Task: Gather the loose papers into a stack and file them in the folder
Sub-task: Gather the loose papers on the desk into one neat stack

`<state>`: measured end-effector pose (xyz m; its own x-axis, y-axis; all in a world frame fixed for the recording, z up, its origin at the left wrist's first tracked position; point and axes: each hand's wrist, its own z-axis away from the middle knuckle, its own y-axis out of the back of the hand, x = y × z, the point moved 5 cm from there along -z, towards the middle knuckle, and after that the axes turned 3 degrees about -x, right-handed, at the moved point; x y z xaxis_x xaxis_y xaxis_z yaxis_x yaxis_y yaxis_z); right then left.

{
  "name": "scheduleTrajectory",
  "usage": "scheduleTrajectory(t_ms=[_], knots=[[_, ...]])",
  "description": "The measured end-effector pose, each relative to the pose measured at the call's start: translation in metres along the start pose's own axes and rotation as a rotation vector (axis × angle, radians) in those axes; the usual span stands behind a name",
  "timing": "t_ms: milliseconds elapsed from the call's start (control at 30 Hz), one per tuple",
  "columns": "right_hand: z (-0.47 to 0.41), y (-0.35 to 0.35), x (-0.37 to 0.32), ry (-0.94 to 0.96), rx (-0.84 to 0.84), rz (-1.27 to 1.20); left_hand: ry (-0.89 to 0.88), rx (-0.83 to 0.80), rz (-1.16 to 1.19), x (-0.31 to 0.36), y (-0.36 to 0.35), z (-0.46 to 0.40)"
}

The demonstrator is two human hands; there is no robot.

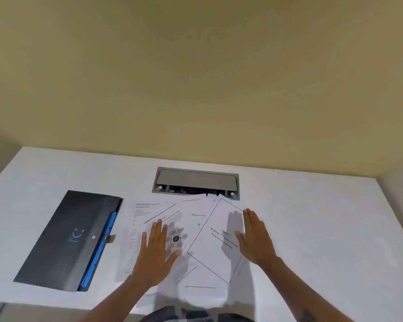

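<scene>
Several loose printed papers (196, 270) lie fanned and overlapping on the white table (312, 217), straight in front of me. The top sheet (215, 238), with a thin black border and a short title, is tilted to the right. My left hand (155, 254) is flat with fingers spread over the left sheets, beside a round diagram. My right hand (254, 235) is flat with fingers straight at the right edge of the bordered sheet. Neither hand grips anything. A dark grey folder (63, 238) with blue inner edges lies closed to the left of the papers.
A grey cable hatch (196, 180) is sunk into the table just beyond the papers, its lid partly raised. A beige wall stands behind the table. The table's near edge runs just below the papers, close to my body.
</scene>
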<state>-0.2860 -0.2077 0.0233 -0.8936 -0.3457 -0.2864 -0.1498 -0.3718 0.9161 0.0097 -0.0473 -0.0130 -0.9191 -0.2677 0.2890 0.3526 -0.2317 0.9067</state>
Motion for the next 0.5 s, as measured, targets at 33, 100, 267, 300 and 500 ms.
scheduleTrajectory(t_ms=[33, 100, 267, 300, 500], knots=[[0.003, -0.005, 0.000, -0.005, -0.012, -0.008, 0.025, -0.019, 0.018, -0.002, -0.007, 0.006], [0.011, -0.016, 0.004, -0.020, -0.054, -0.022, 0.065, -0.074, 0.043, -0.009, -0.024, 0.020], [0.024, -0.038, 0.013, -0.079, -0.142, -0.068, 0.224, -0.060, 0.270, -0.028, -0.031, 0.042], [0.023, -0.039, 0.014, -0.093, -0.139, -0.090, 0.273, -0.006, 0.346, -0.035, -0.026, 0.043], [0.004, -0.033, 0.024, -0.277, -0.098, -0.283, 0.517, 0.108, 0.563, -0.078, 0.000, 0.023]])
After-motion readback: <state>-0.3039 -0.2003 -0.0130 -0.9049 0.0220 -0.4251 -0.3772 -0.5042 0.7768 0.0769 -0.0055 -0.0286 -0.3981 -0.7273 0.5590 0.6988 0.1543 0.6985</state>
